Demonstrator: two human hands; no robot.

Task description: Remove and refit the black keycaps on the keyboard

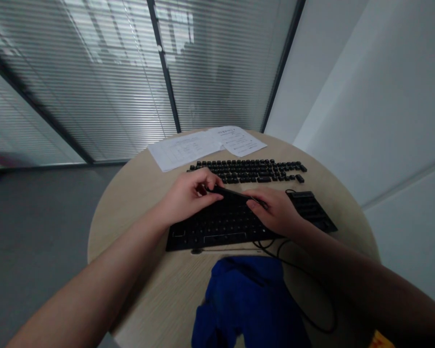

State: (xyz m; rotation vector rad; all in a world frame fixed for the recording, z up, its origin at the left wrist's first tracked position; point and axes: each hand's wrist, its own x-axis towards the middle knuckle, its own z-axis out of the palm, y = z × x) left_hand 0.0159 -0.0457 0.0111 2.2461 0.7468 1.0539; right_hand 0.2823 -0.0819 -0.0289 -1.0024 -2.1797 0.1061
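Between my hands is a thin, flat black piece [234, 193], seen edge-on above a black keyboard [224, 224] whose keycaps look to be off. My left hand [190, 193] pinches its left end between thumb and fingers. The right end is gripped by my right hand [273, 208], with the thumb in front. I cannot tell whether the piece is separate from the keyboard. Just beyond my hands, loose black keycaps [246, 169] stand in rows on the table.
Printed paper sheets [188, 149] lie at the far side of the round wooden table [116, 217]. A black cable [311, 278] loops at the near right. Blue cloth [246, 295] bunches at the near edge. Blinds [217, 67] and a white wall [395, 96] stand behind.
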